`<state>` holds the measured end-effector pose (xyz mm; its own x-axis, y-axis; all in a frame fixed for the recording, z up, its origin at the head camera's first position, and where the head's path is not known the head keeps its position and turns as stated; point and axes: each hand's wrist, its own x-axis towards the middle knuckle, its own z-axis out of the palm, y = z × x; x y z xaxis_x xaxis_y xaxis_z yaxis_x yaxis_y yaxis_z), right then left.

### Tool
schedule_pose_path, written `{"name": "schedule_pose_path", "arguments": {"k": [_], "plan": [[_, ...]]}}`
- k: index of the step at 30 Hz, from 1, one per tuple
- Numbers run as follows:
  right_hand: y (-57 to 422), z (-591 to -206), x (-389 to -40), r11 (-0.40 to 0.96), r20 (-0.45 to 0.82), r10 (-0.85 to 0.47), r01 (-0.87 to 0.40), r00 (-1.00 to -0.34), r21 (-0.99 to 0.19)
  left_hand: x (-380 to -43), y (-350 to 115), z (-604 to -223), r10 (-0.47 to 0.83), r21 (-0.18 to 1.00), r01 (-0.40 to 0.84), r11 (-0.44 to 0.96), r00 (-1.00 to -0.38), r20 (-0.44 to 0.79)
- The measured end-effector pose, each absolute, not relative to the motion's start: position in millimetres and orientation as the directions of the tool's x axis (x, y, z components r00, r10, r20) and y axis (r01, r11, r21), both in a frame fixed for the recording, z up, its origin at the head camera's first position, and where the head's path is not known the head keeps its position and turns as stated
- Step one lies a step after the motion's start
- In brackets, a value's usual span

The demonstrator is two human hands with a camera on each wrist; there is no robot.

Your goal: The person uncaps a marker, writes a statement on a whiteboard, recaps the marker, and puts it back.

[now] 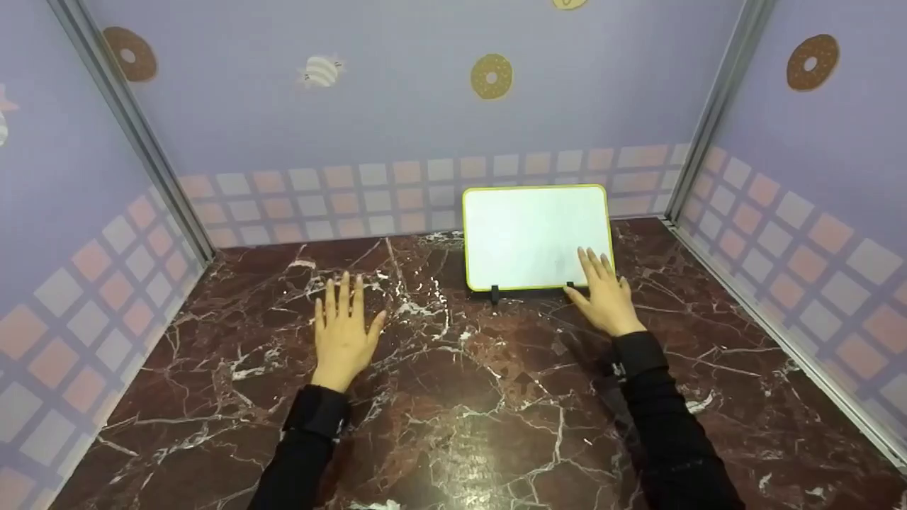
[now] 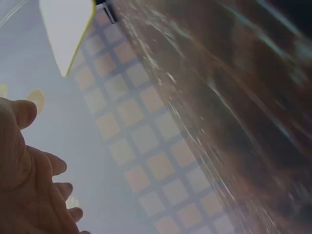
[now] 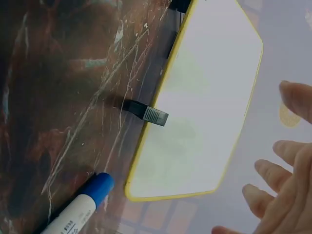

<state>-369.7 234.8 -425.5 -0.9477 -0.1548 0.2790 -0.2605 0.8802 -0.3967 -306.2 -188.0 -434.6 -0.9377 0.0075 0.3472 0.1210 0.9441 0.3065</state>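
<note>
A small whiteboard (image 1: 528,234) with a yellow rim leans back on a black stand (image 1: 495,295) near the rear wall. My right hand (image 1: 606,303), fingers spread and holding nothing, overlaps the board's lower right corner in the head view; the right wrist view shows it apart from the board. On the tabletop beside the board lies a white marker (image 3: 77,215) with a blue cap, hidden in the head view. My left hand (image 1: 345,343) hovers over the table left of the board, palm down, its fingers extended and nothing in them.
The dark red marbled tabletop (image 1: 453,397) runs back to a lilac wall (image 1: 397,106) printed with donuts and pink and white squares. Side walls with metal corner posts (image 1: 134,131) close in the left and right.
</note>
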Motion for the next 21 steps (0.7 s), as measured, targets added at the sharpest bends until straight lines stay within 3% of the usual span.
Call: {"name": "schedule_pose_path", "arguments": {"k": [10, 21], "plan": [[273, -428, -404, 0.822, 0.349, -0.046, -0.234, -0.936, -0.519, -352, -134, -414, 0.150, 0.522, 0.246, 0.817, -0.964, 0.220], [311, -446, -434, 0.813, 0.068, 0.032, -0.013, -0.997, -0.582, -403, -87, -428, 0.105, 0.685, 0.147, 0.714, -0.989, 0.102]]}}
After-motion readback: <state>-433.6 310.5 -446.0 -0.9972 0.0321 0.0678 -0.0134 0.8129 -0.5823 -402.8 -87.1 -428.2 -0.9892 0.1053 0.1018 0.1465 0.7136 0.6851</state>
